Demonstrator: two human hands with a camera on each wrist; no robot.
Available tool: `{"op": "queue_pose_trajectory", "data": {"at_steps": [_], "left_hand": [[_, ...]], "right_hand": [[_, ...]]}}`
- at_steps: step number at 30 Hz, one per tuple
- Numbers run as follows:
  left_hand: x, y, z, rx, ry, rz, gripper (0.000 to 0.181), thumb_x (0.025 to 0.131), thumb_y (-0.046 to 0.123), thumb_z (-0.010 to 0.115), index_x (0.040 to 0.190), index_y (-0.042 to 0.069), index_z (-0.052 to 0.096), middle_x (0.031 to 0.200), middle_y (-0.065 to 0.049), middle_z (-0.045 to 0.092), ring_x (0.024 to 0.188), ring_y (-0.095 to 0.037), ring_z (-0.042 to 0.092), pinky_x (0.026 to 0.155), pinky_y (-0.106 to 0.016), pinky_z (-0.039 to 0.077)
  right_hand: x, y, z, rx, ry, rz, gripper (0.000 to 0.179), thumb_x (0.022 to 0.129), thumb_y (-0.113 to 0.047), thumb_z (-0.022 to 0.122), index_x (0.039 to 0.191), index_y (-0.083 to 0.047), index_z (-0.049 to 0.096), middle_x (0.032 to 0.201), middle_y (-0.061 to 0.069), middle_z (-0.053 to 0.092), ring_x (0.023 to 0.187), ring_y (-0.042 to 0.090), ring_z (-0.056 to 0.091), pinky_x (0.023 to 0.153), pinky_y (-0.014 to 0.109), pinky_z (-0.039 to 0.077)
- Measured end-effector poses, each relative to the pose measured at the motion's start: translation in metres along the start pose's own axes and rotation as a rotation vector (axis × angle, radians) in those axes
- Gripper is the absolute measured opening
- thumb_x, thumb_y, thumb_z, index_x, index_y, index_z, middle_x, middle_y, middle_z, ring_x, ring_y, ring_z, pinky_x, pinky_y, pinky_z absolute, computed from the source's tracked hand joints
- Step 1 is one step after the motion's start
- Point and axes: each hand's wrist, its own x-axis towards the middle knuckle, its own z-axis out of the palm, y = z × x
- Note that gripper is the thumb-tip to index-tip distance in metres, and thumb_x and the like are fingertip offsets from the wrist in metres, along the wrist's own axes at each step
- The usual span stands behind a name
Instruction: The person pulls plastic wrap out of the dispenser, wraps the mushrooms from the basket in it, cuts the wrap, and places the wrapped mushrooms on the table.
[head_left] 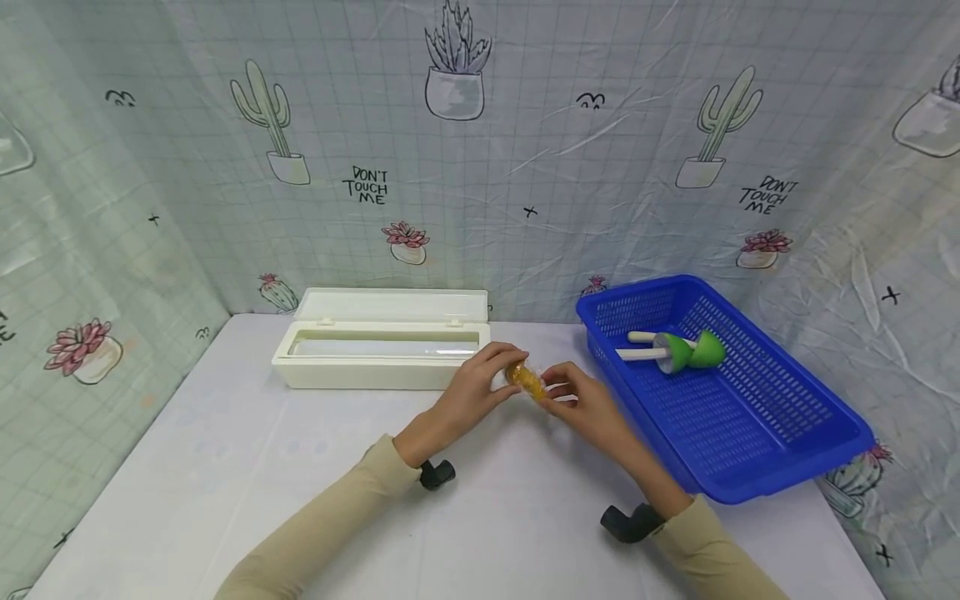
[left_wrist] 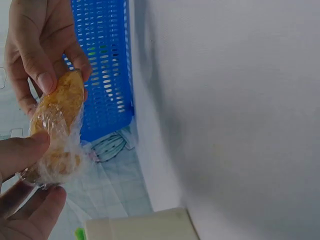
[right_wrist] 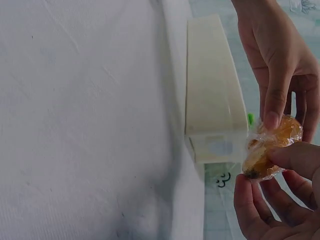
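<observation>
A golden-orange oblong piece (head_left: 528, 381), wrapped in crinkled clear cling film (left_wrist: 52, 120), is held between both hands above the white table. My left hand (head_left: 474, 379) pinches one end between thumb and fingers. At the other end my right hand (head_left: 588, 406) grips it, thumb on one side and fingertips beneath. In the left wrist view the piece tapers towards the right hand, and film bunches around its middle. A dark spot (right_wrist: 251, 173) shows at one tip in the right wrist view. Behind the left hand stands a long white cling film dispenser (head_left: 360, 379) with its lid raised.
To the right stands a blue perforated basket (head_left: 757, 454), holding two green-headed things (head_left: 678, 354) with white sticks. The white table (head_left: 247, 467) reaches back to a cloth backdrop (head_left: 525, 250) printed with cacti. Small black devices (head_left: 633, 523) are worn on both wrists.
</observation>
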Motion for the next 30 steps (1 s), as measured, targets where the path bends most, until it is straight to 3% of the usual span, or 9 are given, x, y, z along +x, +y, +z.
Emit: {"op": "queue_pose_trajectory", "data": {"at_steps": [6, 13, 16, 19, 25, 30], "left_hand": [[0.012, -0.002, 0.001, -0.049, -0.041, -0.04, 0.046, 0.085, 0.0, 0.081, 0.127, -0.003, 0.064, 0.128, -0.013, 0.063, 0.115, -0.024, 0.065, 0.096, -0.026, 0.054], [0.028, -0.004, 0.001, 0.006, -0.059, -0.102, 0.039, 0.089, 0.006, 0.079, 0.126, 0.001, 0.068, 0.126, -0.01, 0.069, 0.108, -0.023, 0.064, 0.094, -0.036, 0.056], [0.034, -0.005, 0.0, -0.004, -0.075, -0.149, 0.036, 0.091, 0.008, 0.077, 0.125, 0.001, 0.069, 0.125, -0.009, 0.07, 0.102, -0.022, 0.065, 0.089, -0.033, 0.058], [0.04, -0.006, -0.002, -0.025, -0.091, -0.19, 0.034, 0.092, 0.007, 0.075, 0.124, 0.0, 0.069, 0.125, -0.01, 0.069, 0.106, -0.022, 0.066, 0.089, -0.029, 0.058], [0.05, -0.008, -0.005, -0.061, -0.071, -0.249, 0.033, 0.091, 0.002, 0.075, 0.123, -0.002, 0.07, 0.12, -0.014, 0.065, 0.109, -0.027, 0.065, 0.091, -0.034, 0.058], [0.06, -0.013, -0.005, -0.012, -0.058, -0.294, 0.031, 0.09, 0.002, 0.076, 0.12, 0.002, 0.073, 0.114, -0.012, 0.067, 0.104, -0.028, 0.065, 0.091, -0.034, 0.058]], "right_hand": [[0.002, 0.001, -0.009, -0.042, 0.073, -0.011, 0.034, 0.091, -0.003, 0.075, 0.122, -0.005, 0.061, 0.121, 0.017, 0.068, 0.105, 0.033, 0.07, 0.085, 0.044, 0.06], [0.009, 0.003, -0.012, -0.066, 0.129, 0.002, 0.034, 0.094, -0.005, 0.073, 0.125, -0.002, 0.061, 0.124, 0.018, 0.066, 0.109, 0.035, 0.068, 0.088, 0.048, 0.059], [0.013, 0.002, -0.012, -0.066, 0.142, 0.008, 0.033, 0.094, -0.007, 0.073, 0.125, -0.003, 0.061, 0.125, 0.017, 0.066, 0.11, 0.034, 0.068, 0.088, 0.048, 0.059], [0.017, 0.003, -0.011, -0.062, 0.151, 0.002, 0.033, 0.095, -0.007, 0.073, 0.125, -0.002, 0.062, 0.125, 0.018, 0.066, 0.11, 0.035, 0.068, 0.089, 0.048, 0.059], [0.028, 0.003, -0.009, -0.045, 0.177, 0.016, 0.033, 0.095, -0.009, 0.073, 0.126, -0.003, 0.061, 0.125, 0.017, 0.066, 0.113, 0.035, 0.067, 0.091, 0.049, 0.057], [0.039, 0.005, -0.007, -0.033, 0.194, 0.026, 0.033, 0.095, -0.01, 0.073, 0.125, -0.003, 0.062, 0.124, 0.016, 0.067, 0.112, 0.035, 0.067, 0.091, 0.048, 0.058]]}}
